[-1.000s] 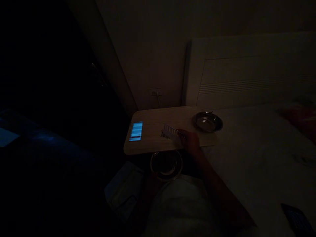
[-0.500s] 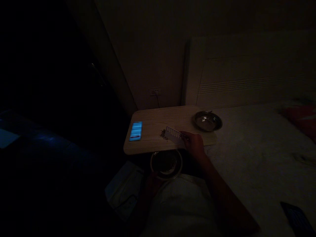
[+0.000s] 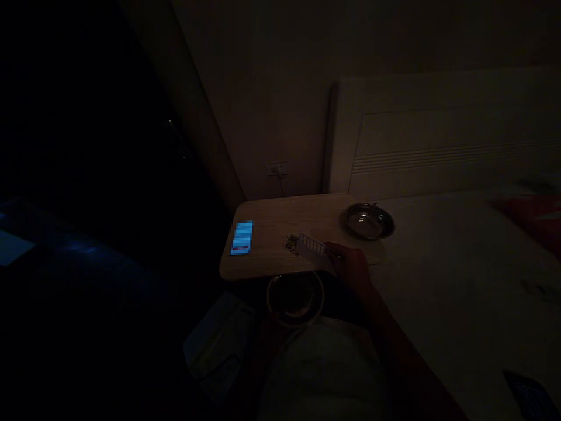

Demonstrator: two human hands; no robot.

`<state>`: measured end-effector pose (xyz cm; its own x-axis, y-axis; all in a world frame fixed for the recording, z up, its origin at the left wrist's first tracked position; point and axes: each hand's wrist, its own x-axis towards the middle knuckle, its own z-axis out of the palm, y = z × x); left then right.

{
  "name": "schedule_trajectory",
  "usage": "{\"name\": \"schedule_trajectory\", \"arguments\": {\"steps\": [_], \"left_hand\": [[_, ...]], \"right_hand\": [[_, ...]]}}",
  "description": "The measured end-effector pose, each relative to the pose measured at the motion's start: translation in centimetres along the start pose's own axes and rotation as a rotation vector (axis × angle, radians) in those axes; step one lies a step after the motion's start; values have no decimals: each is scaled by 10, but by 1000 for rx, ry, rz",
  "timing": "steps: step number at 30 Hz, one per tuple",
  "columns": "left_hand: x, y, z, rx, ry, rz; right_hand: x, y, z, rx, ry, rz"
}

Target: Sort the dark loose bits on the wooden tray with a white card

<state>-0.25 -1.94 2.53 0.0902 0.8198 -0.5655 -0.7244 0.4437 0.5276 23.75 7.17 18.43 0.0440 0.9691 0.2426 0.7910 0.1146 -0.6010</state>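
Note:
The room is very dark. My right hand (image 3: 354,264) is closed round the handle of a flat, wide-bladed tool (image 3: 314,250) with a row of slots along its upper edge. I cannot make out its exact kind. Its far end is beside a small heap of dark bits (image 3: 291,244) on the wooden tabletop (image 3: 280,213). Below the table's near edge is a metal bowl (image 3: 319,307) with a pale rim and some bits inside. My left hand (image 3: 272,327), mostly in shadow, grips its lower left rim.
A lit phone (image 3: 242,238) lies on the table's left side. Another metal bowl (image 3: 370,222) stands at its right end, beside the bed (image 3: 442,263). A wall socket (image 3: 276,169) with a plugged-in cord is behind. A dark device (image 3: 528,392) lies on the bed.
The view has tilted up slightly, so everything sits a little lower. The slotted tool has shifted a little to the right of the heap, showing more of the bits.

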Motion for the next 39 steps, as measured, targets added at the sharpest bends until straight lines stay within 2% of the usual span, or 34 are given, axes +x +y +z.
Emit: {"name": "schedule_trajectory", "arguments": {"steps": [5, 10, 14, 22, 32, 39], "left_hand": [[-1, 6, 2, 19, 17, -28], [-2, 7, 7, 41, 51, 26], [1, 5, 7, 33, 20, 33], [9, 2, -10, -39, -75, -58], [14, 2, -6, -106, -135, -89], [11, 2, 0, -49, -92, -19]], "right_hand": [[-2, -1, -2, 10, -13, -4], [-4, 0, -4, -13, -5, -39], [-6, -1, -7, -9, -8, -62], [-6, -5, -5, 0, -34, -88], [-6, -20, -3, -22, -61, -138], [-9, -18, -3, -5, -16, -135]]}}
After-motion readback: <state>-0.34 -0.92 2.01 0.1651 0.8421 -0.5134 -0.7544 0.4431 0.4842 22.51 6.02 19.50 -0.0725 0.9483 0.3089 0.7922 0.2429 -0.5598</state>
